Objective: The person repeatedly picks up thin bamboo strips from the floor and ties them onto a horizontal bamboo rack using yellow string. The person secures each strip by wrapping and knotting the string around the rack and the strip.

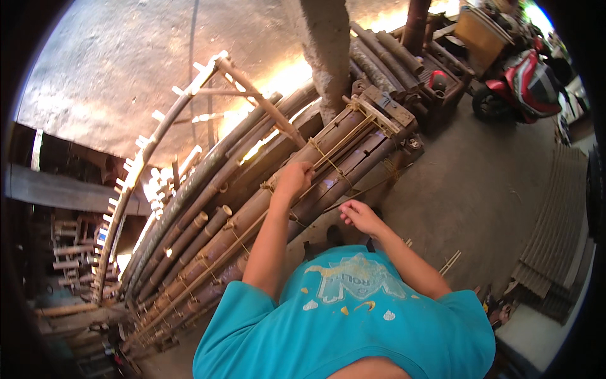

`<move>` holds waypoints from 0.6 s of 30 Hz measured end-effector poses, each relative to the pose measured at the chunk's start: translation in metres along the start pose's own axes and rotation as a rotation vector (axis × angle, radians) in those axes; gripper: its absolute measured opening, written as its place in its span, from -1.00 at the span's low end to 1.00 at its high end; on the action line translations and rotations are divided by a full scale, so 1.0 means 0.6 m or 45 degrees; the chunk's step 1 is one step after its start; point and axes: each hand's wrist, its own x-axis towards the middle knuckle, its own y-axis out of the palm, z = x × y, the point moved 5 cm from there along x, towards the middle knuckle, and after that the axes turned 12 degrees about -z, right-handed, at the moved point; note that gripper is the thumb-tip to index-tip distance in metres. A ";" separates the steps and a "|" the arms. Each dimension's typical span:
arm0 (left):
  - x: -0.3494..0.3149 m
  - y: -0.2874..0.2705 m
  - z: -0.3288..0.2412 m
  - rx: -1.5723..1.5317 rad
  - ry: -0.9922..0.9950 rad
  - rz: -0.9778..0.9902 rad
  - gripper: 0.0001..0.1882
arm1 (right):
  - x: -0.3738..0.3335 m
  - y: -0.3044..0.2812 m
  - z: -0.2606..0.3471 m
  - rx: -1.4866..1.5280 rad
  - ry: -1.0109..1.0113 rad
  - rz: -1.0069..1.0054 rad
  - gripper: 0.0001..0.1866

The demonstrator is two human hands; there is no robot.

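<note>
Long bamboo poles (pixel 341 179) lie side by side in a slanting row before me, tied across with thin cords (pixel 325 155). My left hand (pixel 295 181) is closed over the nearer poles, beside slim bamboo strips (pixel 344 146) that run along them. What its fingers pinch is hidden. On the near side of the row, my right hand (pixel 361 218) hangs with its fingers curled together. A thin dark stick or strip passes close to its fingertips; whether the hand grips it, I cannot tell. A wooden block (pixel 387 106) sits across the poles' far right end.
Behind the row stands a bamboo frame (pixel 148 148) with short pegs, alongside more loose bamboo poles (pixel 189 234). A concrete post (pixel 322 57) rises beyond. At the right are a red motorbike (pixel 524 85) and stacked corrugated sheets (pixel 549 221). Thin sticks (pixel 450 262) lie on the floor.
</note>
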 end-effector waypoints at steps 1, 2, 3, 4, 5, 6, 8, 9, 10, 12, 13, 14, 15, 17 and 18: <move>0.005 -0.010 -0.004 -0.061 -0.040 0.000 -0.79 | 0.014 -0.003 0.013 -0.022 -0.028 0.049 -0.75; 0.006 -0.012 -0.007 -0.124 -0.075 0.001 -0.79 | 0.019 -0.007 0.018 -0.035 -0.020 0.091 -0.75; 0.013 -0.007 -0.001 -0.128 -0.064 -0.053 -0.80 | 0.031 -0.006 0.031 -0.042 -0.028 0.133 -0.76; 0.009 0.006 0.008 -0.127 -0.060 -0.093 -0.81 | 0.034 -0.001 0.037 -0.038 -0.023 0.175 -0.76; 0.007 0.019 0.017 -0.126 -0.051 -0.130 -0.82 | 0.037 0.002 0.041 -0.033 -0.019 0.213 -0.76; 0.023 0.025 0.010 -0.025 -0.106 -0.061 -0.81 | 0.041 -0.003 0.040 -0.035 0.035 0.232 -0.75; 0.026 0.030 0.004 0.050 -0.125 0.000 -0.80 | 0.047 -0.011 0.039 -0.036 0.141 0.262 -0.74; 0.026 0.034 -0.001 0.088 -0.130 0.036 -0.80 | 0.047 -0.015 0.037 0.030 0.224 0.271 -0.74; 0.025 0.030 -0.006 0.049 -0.169 -0.001 -0.79 | 0.052 -0.024 0.039 0.098 0.298 0.270 -0.73; 0.004 0.015 -0.008 -0.031 -0.253 -0.070 -0.79 | 0.061 -0.037 0.041 0.205 0.379 0.260 -0.72; 0.011 0.019 -0.012 -0.052 -0.252 -0.067 -0.78 | 0.064 -0.042 0.042 0.243 0.387 0.252 -0.72; 0.017 0.023 -0.015 -0.072 -0.252 -0.063 -0.78 | 0.067 -0.046 0.042 0.281 0.396 0.244 -0.72; 0.019 0.024 -0.018 -0.090 -0.255 -0.062 -0.78 | 0.071 -0.048 0.039 0.294 0.420 0.235 -0.72; 0.021 0.021 -0.019 -0.086 -0.268 0.010 -0.78 | 0.075 -0.051 0.030 0.320 0.469 0.217 -0.72; 0.021 0.020 -0.019 -0.086 -0.280 0.035 -0.78 | 0.075 -0.051 0.030 0.342 0.479 0.234 -0.72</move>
